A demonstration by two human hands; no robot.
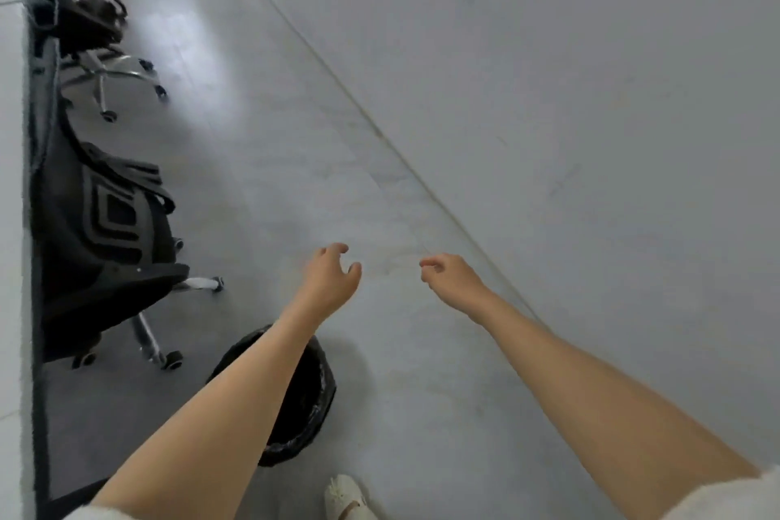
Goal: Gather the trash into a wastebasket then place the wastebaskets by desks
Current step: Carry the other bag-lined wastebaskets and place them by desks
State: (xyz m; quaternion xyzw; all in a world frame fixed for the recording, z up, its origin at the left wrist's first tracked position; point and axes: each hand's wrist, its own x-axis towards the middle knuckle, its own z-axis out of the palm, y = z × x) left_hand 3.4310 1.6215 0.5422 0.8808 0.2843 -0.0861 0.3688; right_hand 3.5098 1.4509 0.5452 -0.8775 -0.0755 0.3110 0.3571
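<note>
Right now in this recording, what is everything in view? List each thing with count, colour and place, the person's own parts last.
Round wastebasket lined with a black plastic bag: one, black, on the floor at bottom centre, partly behind the left forearm.
Black mesh-back office chairs on castors: at least two, black with chrome bases, lined along the left edge.
Grey floor: one, pale grey, centre.
Plain wall: one, light grey, right side.
White shoe: one, white, bottom edge.
Left hand: one, fingers loosely curled, holding nothing.
Right hand: one, fingers loosely curled, holding nothing visible.
</note>
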